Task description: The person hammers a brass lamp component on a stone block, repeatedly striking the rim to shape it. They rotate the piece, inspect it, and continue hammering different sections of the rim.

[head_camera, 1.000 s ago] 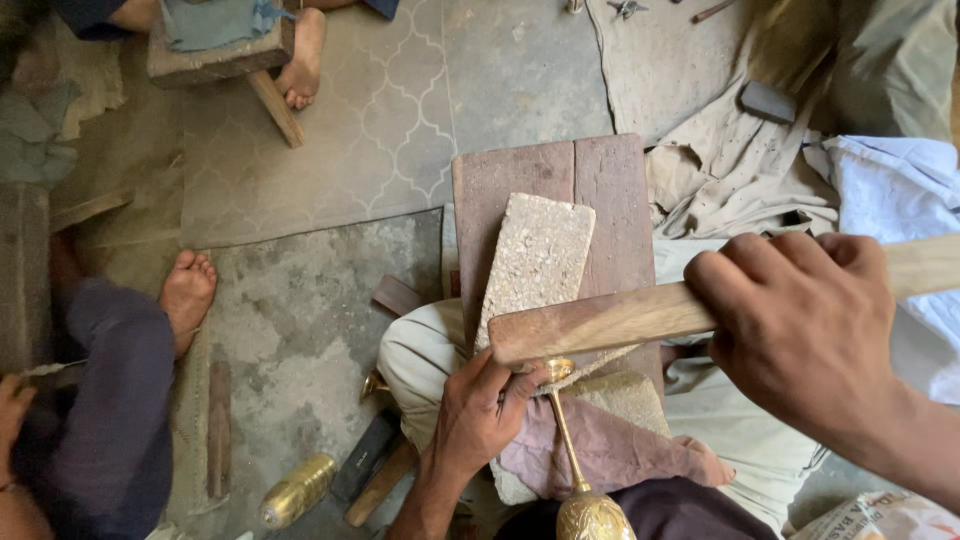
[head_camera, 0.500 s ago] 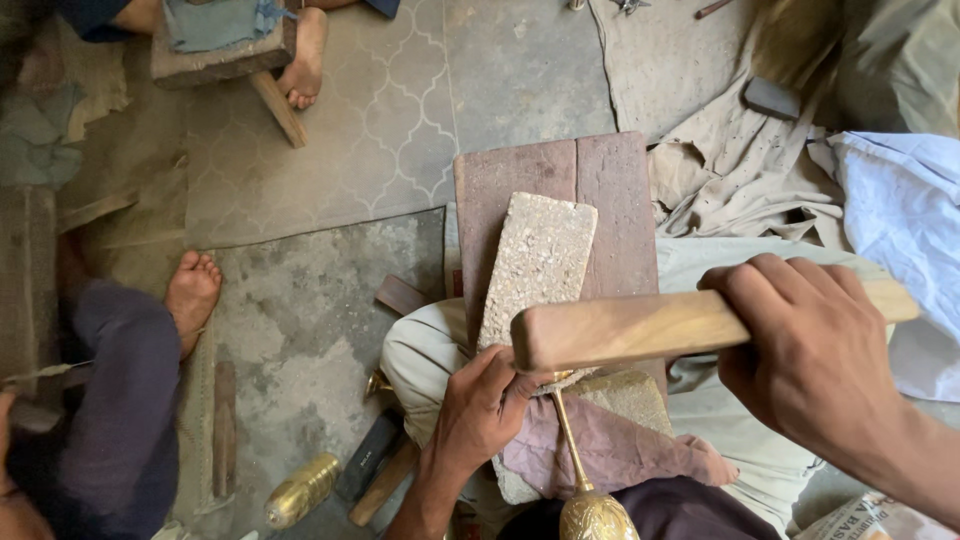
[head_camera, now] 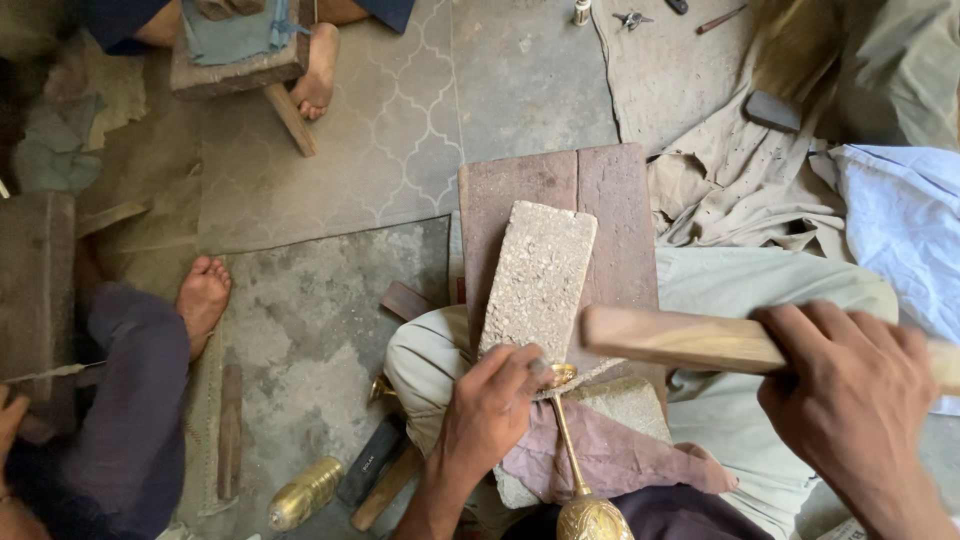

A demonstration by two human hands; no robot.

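Observation:
My right hand (head_camera: 850,400) grips a long wooden stick (head_camera: 690,340) held level above my lap, its free end pointing left. My left hand (head_camera: 490,410) pinches a small metal tool against the flat top of a brass piece (head_camera: 565,378). That piece has a thin stem (head_camera: 568,450) running down to a rounded brass body (head_camera: 590,520). It rests at the near end of a rough grey stone block (head_camera: 540,275), which lies on a dark wooden board (head_camera: 600,200). A purple cloth (head_camera: 620,455) is under the stem.
Another person sits at the left, a bare foot (head_camera: 203,295) and dark trouser leg showing. A second bare foot (head_camera: 318,70) rests by a wooden stool (head_camera: 240,65) at the top. A brass object (head_camera: 305,492) and dark bar (head_camera: 370,462) lie on the floor. Cloths are heaped right.
The wooden stick has moved to the right and dropped a little; its left end now sits right of the stone block. My left hand stays on the brass piece.

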